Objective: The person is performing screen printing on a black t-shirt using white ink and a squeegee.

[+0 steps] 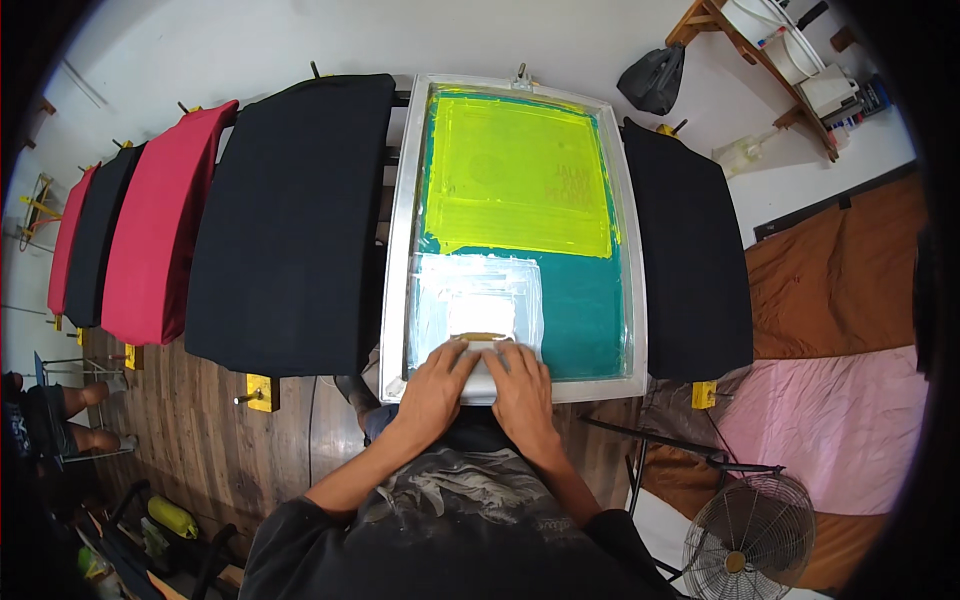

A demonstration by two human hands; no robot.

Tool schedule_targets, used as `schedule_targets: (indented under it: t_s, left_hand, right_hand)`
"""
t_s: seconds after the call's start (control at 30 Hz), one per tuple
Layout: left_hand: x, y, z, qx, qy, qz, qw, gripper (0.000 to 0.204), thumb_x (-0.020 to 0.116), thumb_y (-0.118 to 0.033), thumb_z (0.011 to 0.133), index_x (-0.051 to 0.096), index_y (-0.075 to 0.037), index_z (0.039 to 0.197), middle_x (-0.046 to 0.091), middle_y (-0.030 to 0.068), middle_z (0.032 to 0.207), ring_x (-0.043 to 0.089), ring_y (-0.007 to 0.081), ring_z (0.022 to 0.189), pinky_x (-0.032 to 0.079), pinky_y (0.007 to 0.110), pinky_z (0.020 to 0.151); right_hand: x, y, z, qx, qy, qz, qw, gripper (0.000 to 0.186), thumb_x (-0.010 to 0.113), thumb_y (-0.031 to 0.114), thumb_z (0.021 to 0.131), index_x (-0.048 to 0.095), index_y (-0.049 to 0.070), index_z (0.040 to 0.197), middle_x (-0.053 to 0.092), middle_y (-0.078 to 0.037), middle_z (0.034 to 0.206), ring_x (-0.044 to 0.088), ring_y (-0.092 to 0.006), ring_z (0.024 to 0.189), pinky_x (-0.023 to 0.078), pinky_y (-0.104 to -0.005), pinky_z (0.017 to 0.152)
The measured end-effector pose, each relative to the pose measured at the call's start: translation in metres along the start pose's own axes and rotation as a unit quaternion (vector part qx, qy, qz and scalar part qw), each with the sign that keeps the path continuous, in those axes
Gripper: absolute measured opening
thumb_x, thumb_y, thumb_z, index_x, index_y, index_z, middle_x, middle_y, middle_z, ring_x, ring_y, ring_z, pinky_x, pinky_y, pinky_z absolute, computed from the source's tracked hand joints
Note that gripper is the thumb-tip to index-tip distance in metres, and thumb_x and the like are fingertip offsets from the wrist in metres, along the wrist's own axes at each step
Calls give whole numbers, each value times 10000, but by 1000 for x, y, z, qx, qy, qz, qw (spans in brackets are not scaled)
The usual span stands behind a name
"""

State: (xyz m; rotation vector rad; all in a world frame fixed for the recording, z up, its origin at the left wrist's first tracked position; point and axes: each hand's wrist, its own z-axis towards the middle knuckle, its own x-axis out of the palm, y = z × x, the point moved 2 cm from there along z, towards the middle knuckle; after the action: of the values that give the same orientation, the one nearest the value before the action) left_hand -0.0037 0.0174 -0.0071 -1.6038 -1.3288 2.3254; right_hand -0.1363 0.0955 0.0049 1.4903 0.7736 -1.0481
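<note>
Both hands, left (437, 385) and right (520, 388), sit side by side at the near end of the framed screen (402, 250), fingers together and bent over a squeegee (481, 337), thumbs nearly meeting; what the fingertips do underneath cannot be told. The squeegee lies low on the screen's left half, at the near edge of a patch of white ink (430, 290). Matching pressure from both hands, with one steady tilt, should keep the ink layer even; leaning on one side would likely leave streaks. Beyond, yellow-green ink (515, 170) covers much of the far half, so white strokes are best kept short of it. A clamp (522, 78) stands at the far rim.
</note>
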Motion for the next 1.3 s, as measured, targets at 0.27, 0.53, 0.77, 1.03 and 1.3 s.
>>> schedule_targets:
  t_s: [0.27, 0.53, 0.77, 1.03, 1.3]
  left_hand:
    - [-14, -12, -3, -9, 27, -5, 1000, 617, 584, 121, 682, 544, 9, 1288, 535, 213, 1294, 509, 387, 1230, 458, 430, 1014]
    - [-8, -7, -6, -23, 54, -18, 998, 615, 586, 119, 686, 543, 14, 1290, 528, 218, 1301, 505, 394, 1229, 456, 429, 1018]
    - [-17, -12, -1, -8, 28, 11, 1000, 636, 588, 121, 680, 524, 19, 1304, 535, 218, 1285, 517, 397, 1201, 464, 426, 1011]
    - [-17, -10, -2, -49, 87, -18, 995, 646, 605, 117, 673, 552, -25, 1302, 552, 191, 1298, 530, 379, 1209, 486, 419, 993]
    - [-29, 32, 101, -44, 83, -12, 996, 403, 627, 71, 707, 681, -53, 1087, 666, 189, 1005, 648, 396, 945, 545, 451, 811]
  right_hand:
    - [-12, 8, -4, -9, 3, -5, 1000, 603, 622, -95, 654, 592, 35, 1242, 544, -140, 1275, 487, -333, 1236, 407, -452, 956]
    - [-11, 4, -6, -6, 38, 6, 999, 548, 641, -47, 705, 588, 41, 1243, 546, -149, 1288, 497, -340, 1219, 408, -471, 953]
    - [-12, 8, -3, -10, -2, 4, 1000, 583, 602, -100, 657, 599, 22, 1227, 560, -146, 1254, 502, -336, 1206, 418, -456, 938]
    - [-16, 5, -2, -8, 44, 11, 999, 474, 614, -42, 734, 622, 47, 1200, 576, -141, 1243, 518, -334, 1197, 434, -484, 919]
    - [-32, -31, 106, -3, 71, -10, 997, 371, 622, -57, 705, 682, 90, 1041, 658, -138, 989, 611, -360, 972, 501, -465, 824]
